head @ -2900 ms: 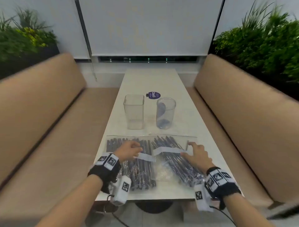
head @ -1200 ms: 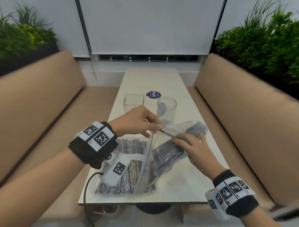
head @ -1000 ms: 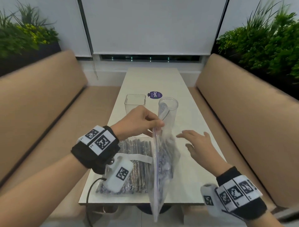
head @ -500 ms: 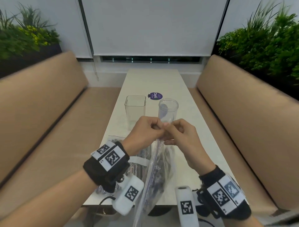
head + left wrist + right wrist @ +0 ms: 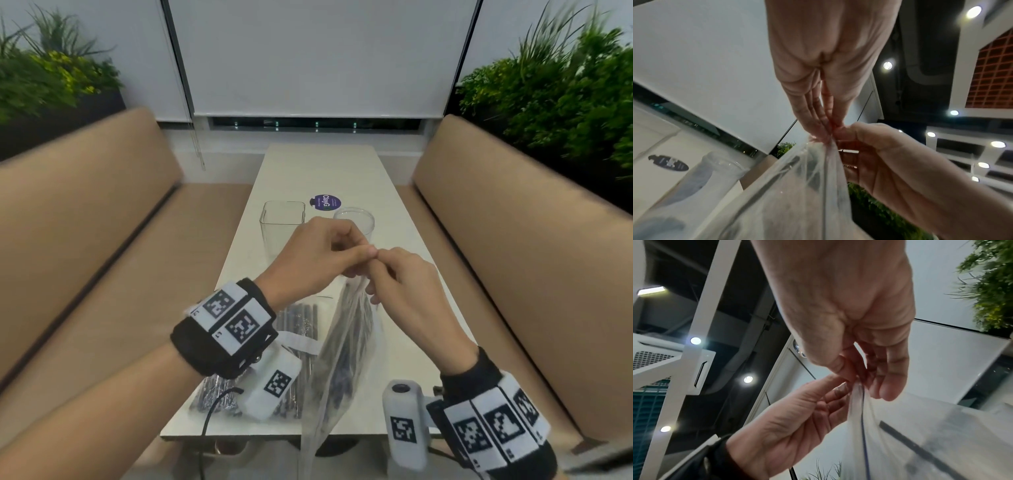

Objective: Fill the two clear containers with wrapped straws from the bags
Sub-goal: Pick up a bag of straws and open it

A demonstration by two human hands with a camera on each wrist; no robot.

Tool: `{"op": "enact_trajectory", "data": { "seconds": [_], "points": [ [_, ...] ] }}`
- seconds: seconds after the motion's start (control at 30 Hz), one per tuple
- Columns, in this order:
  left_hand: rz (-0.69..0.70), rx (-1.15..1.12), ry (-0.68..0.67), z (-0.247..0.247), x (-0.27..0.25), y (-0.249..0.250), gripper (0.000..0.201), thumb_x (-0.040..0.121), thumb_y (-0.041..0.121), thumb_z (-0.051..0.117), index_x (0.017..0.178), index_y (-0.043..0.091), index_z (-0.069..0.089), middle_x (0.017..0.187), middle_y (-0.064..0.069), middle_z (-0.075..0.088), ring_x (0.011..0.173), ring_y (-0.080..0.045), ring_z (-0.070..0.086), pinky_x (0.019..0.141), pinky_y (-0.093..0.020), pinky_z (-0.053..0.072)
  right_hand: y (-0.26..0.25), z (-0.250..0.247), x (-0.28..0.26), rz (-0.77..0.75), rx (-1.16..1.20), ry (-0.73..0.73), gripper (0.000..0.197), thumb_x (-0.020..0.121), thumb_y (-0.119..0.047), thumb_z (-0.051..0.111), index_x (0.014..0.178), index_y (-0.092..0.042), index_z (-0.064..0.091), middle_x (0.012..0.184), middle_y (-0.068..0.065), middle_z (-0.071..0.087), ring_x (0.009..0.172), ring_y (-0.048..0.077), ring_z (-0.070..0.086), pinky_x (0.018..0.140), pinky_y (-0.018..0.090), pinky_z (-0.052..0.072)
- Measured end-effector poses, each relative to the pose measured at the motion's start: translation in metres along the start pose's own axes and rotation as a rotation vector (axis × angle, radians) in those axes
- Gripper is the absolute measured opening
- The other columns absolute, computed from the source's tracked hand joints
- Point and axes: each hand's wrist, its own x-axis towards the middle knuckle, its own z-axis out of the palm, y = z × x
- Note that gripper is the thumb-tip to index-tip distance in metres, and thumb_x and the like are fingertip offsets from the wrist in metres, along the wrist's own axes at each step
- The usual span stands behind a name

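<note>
Hanging from two pinching hands above the near end of a long white table (image 5: 404,342), a clear plastic zip bag of dark wrapped straws (image 5: 346,346) is dangling with its bottom dropping past the table's front edge. The left hand (image 5: 308,260) and the right hand (image 5: 400,284) are meeting at the bag's top corner, each with thumb and fingertips squeezing the sealed strip, apparently starting to pull it apart. Lying flat on the table just behind the left wrist, a second clear bag of dark wrapped straws (image 5: 301,318) is waiting untouched. Further back, a clear square plastic container (image 5: 281,222) and a clear round plastic container (image 5: 356,221) are standing side by side; no straws are showing in either, so filling has not begun. Beyond them a round purple sticker (image 5: 325,202) is sitting on the tabletop. Tan padded benches (image 5: 513,240) are running along both sides. The likely risk: both hands are gripping one corner, so if the seal pops open suddenly the bag could tilt and spill straws off the table edge to the floor.
</note>
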Motion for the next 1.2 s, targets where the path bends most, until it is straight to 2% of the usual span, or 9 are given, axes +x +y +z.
{"op": "enact_trajectory", "data": {
  "seconds": [0.17, 0.37, 0.57, 0.67, 0.77, 0.83, 0.93, 1.07, 1.2],
  "points": [
    [-0.103, -0.146, -0.049, 0.002, 0.006, -0.001, 0.01, 0.092, 0.01, 0.062, 0.088, 0.001, 0.063, 0.068, -0.006, 0.066, 0.06, -0.008, 0.063, 0.064, -0.019, 0.056, 0.002, -0.006, 0.008, 0.196, 0.379, -0.046, 0.033, 0.089, -0.006, 0.048, 0.061, -0.003, 0.064, 0.052, 0.01, 0.063, 0.048, 0.02, 0.062, 0.059, 0.035, 0.054],
    [0.201, 0.653, 0.025, 0.02, -0.003, 0.005, 0.015, 0.089, 0.004, 0.052, 0.085, 0.01, 0.039, 0.071, -0.001, 0.045, 0.062, -0.029, 0.05, 0.056, -0.033, 0.038, 0.006, -0.001, 0.003, 0.044, -0.004, 0.015, 0.032, 0.086, -0.01, 0.05, 0.057, -0.002, 0.059, 0.05, 0.012, 0.063, 0.051, 0.022, 0.061, 0.059, 0.028, 0.047],
    [0.419, 1.048, 0.11, 0.029, -0.012, -0.005, 0.027, 0.075, -0.005, 0.046, 0.094, 0.012, 0.056, 0.083, -0.009, 0.046, 0.063, -0.023, 0.034, 0.054, -0.032, 0.024, 0.007, 0.0, 0.006, -0.012, -0.048, 0.027, 0.03, 0.09, -0.01, 0.049, 0.065, 0.002, 0.06, 0.057, 0.018, 0.064, 0.063, 0.037, 0.06, 0.066, 0.041, 0.049],
    [0.231, 0.869, 0.127, 0.032, -0.014, -0.002, 0.012, 0.087, 0.008, 0.053, 0.094, 0.012, 0.062, 0.098, -0.008, 0.051, 0.066, -0.027, 0.049, 0.055, -0.033, 0.035, 0.01, 0.004, 0.002, 0.017, -0.009, 0.028, 0.032, 0.092, -0.013, 0.05, 0.065, 0.0, 0.06, 0.058, 0.016, 0.063, 0.064, 0.034, 0.06, 0.066, 0.035, 0.045],
    [0.001, 0.452, 0.115, 0.033, -0.017, -0.005, 0.014, 0.085, 0.027, 0.06, 0.092, 0.018, 0.068, 0.093, 0.002, 0.066, 0.08, -0.015, 0.063, 0.073, -0.031, 0.052, 0.014, 0.003, 0.002, 0.081, 0.024, 0.09, 0.028, 0.09, -0.015, 0.052, 0.068, -0.002, 0.062, 0.06, 0.013, 0.064, 0.065, 0.031, 0.061, 0.065, 0.035, 0.046],
    [-0.045, 0.33, 0.112, 0.033, -0.018, -0.006, 0.011, 0.079, 0.018, 0.065, 0.09, 0.018, 0.068, 0.085, 0.001, 0.071, 0.077, -0.012, 0.068, 0.077, -0.03, 0.055, 0.014, 0.0, 0.003, 0.1, 0.05, 0.115, 0.025, 0.09, -0.015, 0.052, 0.073, -0.002, 0.064, 0.064, 0.011, 0.065, 0.068, 0.031, 0.062, 0.067, 0.04, 0.051],
    [-0.06, 0.291, 0.143, 0.031, -0.015, -0.004, 0.013, 0.076, 0.005, 0.062, 0.082, 0.016, 0.066, 0.079, 0.002, 0.07, 0.071, -0.013, 0.067, 0.068, -0.026, 0.052, 0.013, 0.0, 0.001, 0.143, 0.115, 0.122, 0.023, 0.089, -0.019, 0.053, 0.076, -0.002, 0.061, 0.068, 0.014, 0.064, 0.07, 0.034, 0.062, 0.069, 0.043, 0.052],
    [0.003, 0.325, 0.156, 0.026, -0.015, -0.006, 0.017, 0.086, 0.008, 0.055, 0.079, 0.015, 0.068, 0.085, 0.002, 0.056, 0.07, -0.011, 0.054, 0.064, -0.019, 0.039, 0.013, -0.002, 0.0, 0.25, 0.23, 0.03, 0.02, 0.085, -0.02, 0.062, 0.071, -0.009, 0.056, 0.057, 0.001, 0.064, 0.057, 0.018, 0.065, 0.07, 0.045, 0.058],
    [-0.071, 0.53, 0.214, 0.031, -0.014, -0.018, 0.02, 0.089, 0.016, 0.037, 0.095, 0.005, 0.053, 0.08, 0.0, 0.037, 0.075, -0.021, 0.038, 0.065, -0.032, 0.03, 0.012, -0.008, 0.002, 0.162, 0.043, 0.026, 0.012, 0.077, -0.011, 0.06, 0.071, -0.003, 0.055, 0.066, 0.014, 0.068, 0.068, 0.028, 0.064, 0.06, 0.03, 0.046]
  ]
}}
